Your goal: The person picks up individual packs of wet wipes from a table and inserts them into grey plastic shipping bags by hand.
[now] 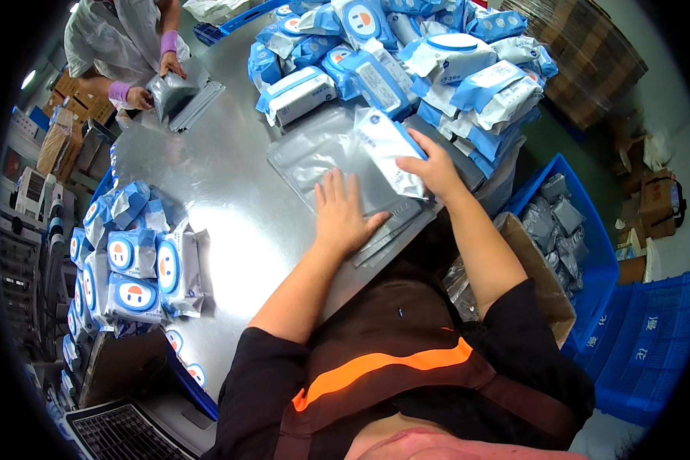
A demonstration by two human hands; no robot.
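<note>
My right hand point(432, 169) grips a white and blue pack of wet wipes point(389, 150), its thumb over the near face. The pack is tilted above a stack of grey plastic bags point(307, 149) on the metal table. With fingers spread, my left hand point(343, 215) lies flat on the top bag, left of the pack. More sheets of the stack fan out toward the table's near edge. Just beyond my hands rises a large heap of similar wipes packs point(376, 86).
Several wipes packs point(134, 264) stand grouped on the left of the metal table point(234, 172). At the far left a co-worker point(119, 46) handles grey bags point(195, 106). On my right are a blue crate point(602, 261) holding grey parcels, a cardboard box point(540, 280) and blue baskets point(644, 345).
</note>
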